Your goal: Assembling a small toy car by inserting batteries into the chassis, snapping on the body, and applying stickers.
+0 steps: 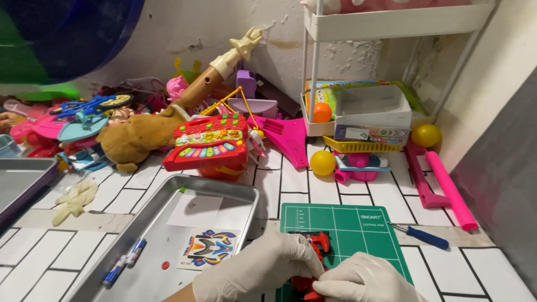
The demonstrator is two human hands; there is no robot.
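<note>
- My left hand (263,268) wears a white glove, and its fingers curl down, pinching tight.
- My right hand (363,279) is gloved too, curled low, just beside it.

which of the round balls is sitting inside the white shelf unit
The orange ball, on the bottom shelf of the white rack. The two yellow balls lie outside it on the tiled surface.

A white tiled floor (313,190) carries a green cutting mat (358,229) under the fingers (296,260), a metal tray (224,187) beside them, and a screwdriver (422,235) nearby.
</note>
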